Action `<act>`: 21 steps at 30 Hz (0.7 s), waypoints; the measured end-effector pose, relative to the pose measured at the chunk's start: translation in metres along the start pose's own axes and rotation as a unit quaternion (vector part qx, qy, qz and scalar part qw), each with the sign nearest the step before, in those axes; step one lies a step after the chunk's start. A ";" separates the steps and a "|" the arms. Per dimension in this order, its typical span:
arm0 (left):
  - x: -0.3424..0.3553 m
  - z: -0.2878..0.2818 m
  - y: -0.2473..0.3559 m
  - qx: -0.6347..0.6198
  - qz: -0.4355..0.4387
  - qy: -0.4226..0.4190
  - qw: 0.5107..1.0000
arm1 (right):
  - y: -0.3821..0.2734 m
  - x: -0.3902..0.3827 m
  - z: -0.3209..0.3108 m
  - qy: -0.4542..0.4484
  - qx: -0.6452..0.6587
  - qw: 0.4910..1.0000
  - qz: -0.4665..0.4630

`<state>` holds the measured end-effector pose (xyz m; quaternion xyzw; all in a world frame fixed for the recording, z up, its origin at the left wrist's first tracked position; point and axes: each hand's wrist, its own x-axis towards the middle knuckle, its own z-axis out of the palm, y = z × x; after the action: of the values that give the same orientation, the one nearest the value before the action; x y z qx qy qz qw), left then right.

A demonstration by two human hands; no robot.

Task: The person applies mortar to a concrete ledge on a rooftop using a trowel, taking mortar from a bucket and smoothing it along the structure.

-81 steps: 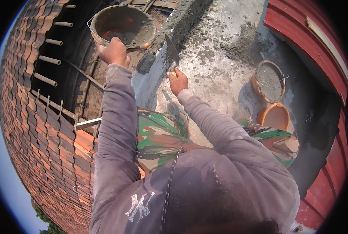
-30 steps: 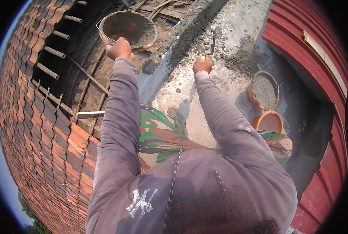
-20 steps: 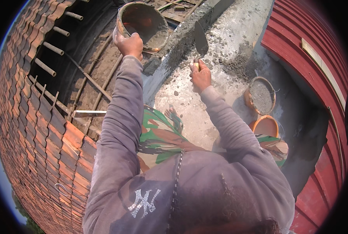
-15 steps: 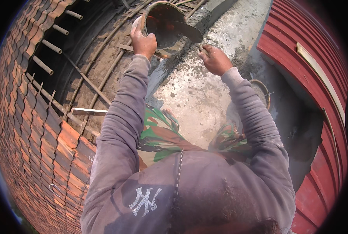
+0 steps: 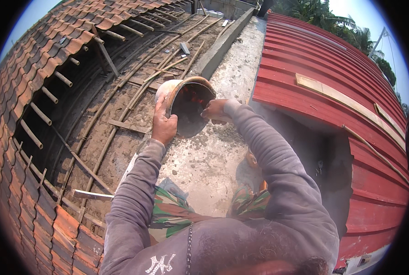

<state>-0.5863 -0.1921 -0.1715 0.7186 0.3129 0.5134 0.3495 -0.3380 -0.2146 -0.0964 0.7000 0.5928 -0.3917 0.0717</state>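
Observation:
My left hand point(image 5: 164, 123) grips the side of a round mortar bucket point(image 5: 169, 88), pale and mud-stained outside. The bucket is tipped so its dark mouth shows toward me. At the right edge of that mouth is my right hand point(image 5: 217, 111), fingers curled round the handle of a trowel. The trowel's blade is not clear against the dark inside of the bucket. Below both hands lies a concrete ledge point(image 5: 200, 167) spattered with wet mortar.
A low cement wall point(image 5: 229, 41) runs away beyond the bucket. To the left are bamboo poles point(image 5: 122, 82) over muddy ground and a clay-tiled roof point(image 5: 35, 64). A red metal roof point(image 5: 314, 68) rises on the right, with a wooden plank point(image 5: 346, 100) on it.
The view has tilted up, showing more of the roofs and some sky. My right hand has come in to the bucket's mouth; the trowel blade, plain before, is now lost inside.

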 end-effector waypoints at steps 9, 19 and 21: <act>0.001 -0.002 -0.015 -0.172 -0.209 0.046 0.962 | 0.020 0.042 0.099 -0.164 0.586 0.782 -0.133; 0.021 -0.086 -0.065 -0.054 -0.224 0.429 0.873 | -0.012 0.061 0.127 0.040 0.748 0.640 -0.175; 0.024 -0.105 -0.074 -0.022 -0.222 0.480 0.849 | -0.030 0.074 0.116 0.089 0.743 0.633 -0.198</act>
<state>-0.6864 -0.1122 -0.1958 0.2863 0.5815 0.7095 0.2764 -0.4189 -0.2149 -0.2117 0.4142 0.2292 -0.6406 -0.6046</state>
